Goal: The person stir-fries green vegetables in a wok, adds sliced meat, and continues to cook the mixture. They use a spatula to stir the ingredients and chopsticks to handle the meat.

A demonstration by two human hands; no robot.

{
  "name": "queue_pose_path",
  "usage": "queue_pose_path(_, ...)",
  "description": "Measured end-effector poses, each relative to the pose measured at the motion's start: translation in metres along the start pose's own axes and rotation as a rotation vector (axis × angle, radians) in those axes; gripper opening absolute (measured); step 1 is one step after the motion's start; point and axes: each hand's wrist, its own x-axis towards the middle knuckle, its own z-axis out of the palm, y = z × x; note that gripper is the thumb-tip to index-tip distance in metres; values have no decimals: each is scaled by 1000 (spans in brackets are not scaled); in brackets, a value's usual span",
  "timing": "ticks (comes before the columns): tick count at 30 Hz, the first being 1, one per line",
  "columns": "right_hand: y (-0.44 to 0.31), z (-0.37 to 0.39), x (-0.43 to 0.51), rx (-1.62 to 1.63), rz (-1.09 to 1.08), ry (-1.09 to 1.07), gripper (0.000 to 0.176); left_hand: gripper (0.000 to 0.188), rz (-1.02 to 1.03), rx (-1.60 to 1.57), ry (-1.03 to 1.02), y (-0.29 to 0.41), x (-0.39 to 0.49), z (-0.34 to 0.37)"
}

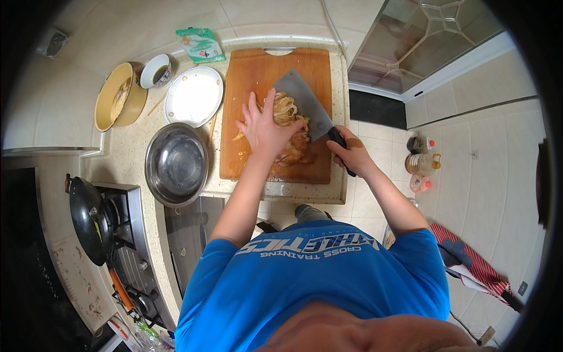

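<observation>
My right hand (pixel 354 152) grips the black handle of a cleaver (pixel 303 99). Its broad steel blade lies at a slant over the wooden cutting board (pixel 246 70), beside and partly behind a heap of browned, cooked meat (pixel 297 147) that looks like poultry. My left hand (pixel 268 130) rests on the heap with fingers spread, its thumb reaching toward the blade. Pale cut strips show between thumb and forefinger. The hand hides part of the heap, and small scraps lie left of it on the board.
Left of the board are a steel bowl (pixel 177 163), a white plate (pixel 193 97), a yellow enamel basin (pixel 118 99) and a small bowl of dark liquid (pixel 157 72). A green packet (pixel 201 45) leans on the wall. A black wok (pixel 90 220) sits on the gas stove (pixel 136 246).
</observation>
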Motion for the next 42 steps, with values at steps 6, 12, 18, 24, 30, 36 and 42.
queue_pose_path(6,-11,4,22,103,31,-30,25,46,72,-66,46,-2,35,35)
queue_pose_path(12,-41,38,19,277,-2,34,14,19,216,-261,433,15,54,43)
queue_pose_path(18,-78,79,6,463,-116,64,15,17,355,-241,527,20,77,-15)
queue_pose_path(24,-139,164,-5,454,-236,-42,16,14,312,-112,591,-28,77,-129)
queue_pose_path(30,-218,334,-4,350,-337,-435,14,14,89,255,924,-173,51,-301)
queue_pose_path(36,-240,529,-5,223,-351,-707,19,10,-51,316,1147,-351,-34,-422)
queue_pose_path(42,-229,574,-13,193,-345,-710,36,21,-496,-83,1124,-488,-128,-470)
